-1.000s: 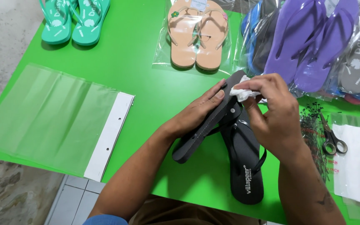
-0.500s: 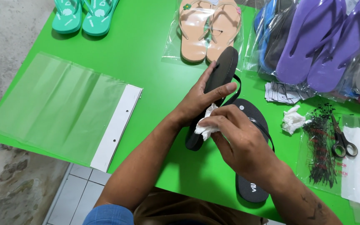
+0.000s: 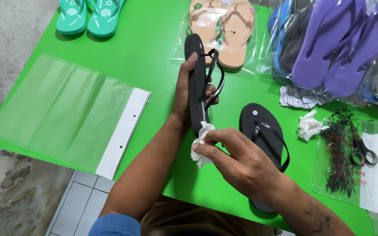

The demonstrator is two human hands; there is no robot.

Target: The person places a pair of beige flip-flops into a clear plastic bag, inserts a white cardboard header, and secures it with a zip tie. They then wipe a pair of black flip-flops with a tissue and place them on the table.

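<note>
My left hand (image 3: 184, 94) grips a black flip-flop (image 3: 196, 74) held on its edge above the green table (image 3: 149, 52), fingers wrapped round the sole and strap. My right hand (image 3: 241, 159) pinches a crumpled white cloth (image 3: 200, 144) against the heel end of that flip-flop. The second black flip-flop (image 3: 259, 131) lies flat on the table just right of my hands, partly covered by my right wrist.
A clear plastic bag (image 3: 62, 109) with a white header lies at the left. Teal flip-flops (image 3: 88, 15) sit at the far left, bagged tan (image 3: 222, 26) and purple ones (image 3: 337, 39) at the back. Another white wad (image 3: 308, 125), scissors (image 3: 362, 148) and black tag fasteners (image 3: 335, 153) lie at the right.
The cloth in my right hand has slid from the flip-flop's toe end down to its heel end. My left hand has turned the flip-flop more upright on its edge.
</note>
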